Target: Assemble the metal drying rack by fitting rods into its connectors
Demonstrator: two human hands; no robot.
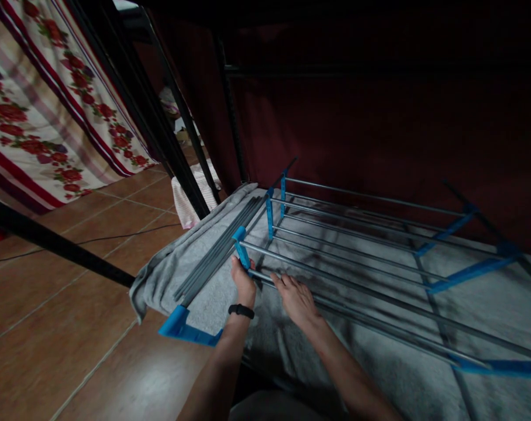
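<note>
My left hand (243, 283), with a black band on the wrist, is closed around the lower end of a blue plastic bracket (240, 245), where a grey metal tube (357, 314) meets it. The fingers of my right hand (295, 297) curl over that same tube, a little to the right. Both hands are at the near left of a partly built rack, whose long grey tubes (362, 279) run between blue brackets at either end. Farther back, another blue bracket (269, 216) stands upright. A blue end piece (502, 367) lies at the right end of the tubes.
Several loose grey tubes (217, 248) lie bundled on the grey blanket (160, 286). Another blue end piece (190, 328) sits at the blanket's near left. A black metal post (59, 242) and a dark red panel (379, 134) border the area. Tiled floor (72, 327) and a floral curtain (50, 111) are left.
</note>
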